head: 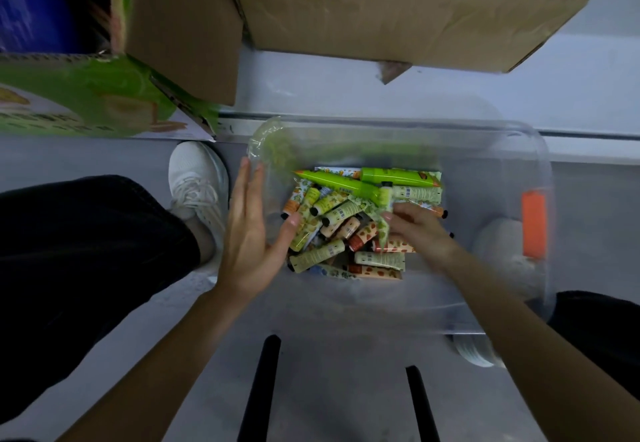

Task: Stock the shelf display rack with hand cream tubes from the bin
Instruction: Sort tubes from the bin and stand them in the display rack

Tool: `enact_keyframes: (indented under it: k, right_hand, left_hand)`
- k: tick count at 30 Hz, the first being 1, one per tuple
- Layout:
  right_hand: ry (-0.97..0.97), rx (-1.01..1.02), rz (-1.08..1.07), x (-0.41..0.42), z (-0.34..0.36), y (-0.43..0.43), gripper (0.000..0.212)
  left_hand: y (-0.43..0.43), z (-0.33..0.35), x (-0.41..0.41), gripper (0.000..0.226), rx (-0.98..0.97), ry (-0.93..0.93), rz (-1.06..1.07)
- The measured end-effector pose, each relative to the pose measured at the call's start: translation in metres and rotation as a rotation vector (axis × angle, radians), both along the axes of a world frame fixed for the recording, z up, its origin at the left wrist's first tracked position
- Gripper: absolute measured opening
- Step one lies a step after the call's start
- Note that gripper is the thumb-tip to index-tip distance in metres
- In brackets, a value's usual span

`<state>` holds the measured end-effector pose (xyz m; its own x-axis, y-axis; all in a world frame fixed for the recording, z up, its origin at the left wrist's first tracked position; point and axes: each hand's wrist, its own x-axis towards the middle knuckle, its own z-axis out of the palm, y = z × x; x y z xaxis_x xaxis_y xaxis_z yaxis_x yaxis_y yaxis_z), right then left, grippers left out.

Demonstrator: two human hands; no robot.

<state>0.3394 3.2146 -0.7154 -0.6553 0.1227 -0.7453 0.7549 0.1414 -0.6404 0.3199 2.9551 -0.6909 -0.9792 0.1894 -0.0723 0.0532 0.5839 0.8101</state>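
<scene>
Picking from the bin (502,164) is in hand: right hand (420,230) fingers curl onto tubes (337,215), left hand (249,234) fingers straight against its wall (next, a firm lift out).

The right hand (420,230) reaches into the bin (512,164), its fingertips buried among the hand cream tubes (332,223), so what they grasp cannot be told. Print on the tubes is too small to read. Beyond the bin, the brown carton (363,16) is cut by the top edge. Left of the bin, the green carton (86,95) is blurred.
</scene>
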Motion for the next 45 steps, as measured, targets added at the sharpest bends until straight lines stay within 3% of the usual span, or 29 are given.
enact_keyframes:
  k: [5, 8, 12, 16, 19, 22, 24, 25, 29, 31, 34, 39, 43, 45]
  right_hand:
    - [-0.112, -0.477, -0.208, -0.005, 0.045, -0.049, 0.011]
    - [-0.06, -0.494, -0.154, -0.007, 0.065, -0.072, 0.017]
    - [0.065, -0.427, 0.04, -0.011, 0.079, -0.084, 0.022]
    - [0.131, -0.404, 0.161, -0.016, 0.094, -0.083, 0.018]
    - [0.152, -0.419, 0.214, -0.017, 0.098, -0.079, 0.018]
    - [0.17, -0.435, 0.188, -0.017, 0.098, -0.072, 0.011]
    - [0.144, -0.469, 0.061, -0.017, 0.097, -0.065, 0.007]
    - [0.138, -0.481, 0.013, -0.018, 0.096, -0.061, 0.011]
    - [0.182, -0.413, -0.024, -0.016, 0.086, -0.056, 0.061]
    - [0.212, -0.411, 0.005, -0.017, 0.084, -0.058, 0.045]
    - [0.199, -0.477, -0.054, -0.022, 0.084, -0.051, 0.026]
    - [0.131, -0.099, -0.254, -0.021, 0.026, -0.001, 0.021]
    - [0.007, 0.106, -0.087, 0.002, -0.016, 0.019, 0.031]
    - [-0.015, 0.138, -0.068, 0.007, -0.028, 0.019, 0.039]
  left_hand:
    - [-0.002, 0.015, -0.001, 0.071, 0.018, -0.061, 0.013]
    - [-0.001, 0.034, -0.001, 0.068, -0.06, -0.049, 0.004]
    - [-0.003, 0.056, -0.005, 0.064, 0.036, -0.119, 0.003]
    - [-0.011, 0.064, -0.006, 0.054, -0.013, -0.081, -0.141]
    - [-0.015, 0.066, -0.008, 0.049, -0.002, -0.194, -0.189]
    - [-0.014, 0.068, -0.006, 0.031, 0.099, -0.327, -0.127]
    - [-0.011, 0.072, -0.005, 0.025, 0.229, -0.405, -0.026]
    - [-0.01, 0.074, -0.005, 0.027, 0.266, -0.449, -0.001]
    - [-0.005, 0.083, -0.003, 0.03, 0.35, -0.743, -0.117]
    - [0.003, 0.086, -0.002, 0.023, 0.357, -0.821, -0.154]
    - [0.012, 0.087, -0.004, 0.017, 0.352, -0.765, -0.109]
    - [0.012, 0.086, -0.021, 0.01, 0.552, -0.694, 0.151]
    - [0.026, 0.065, -0.019, 0.004, 0.532, -0.696, 0.147]
    - [0.037, 0.049, -0.014, 0.016, 0.472, -0.7, 0.127]
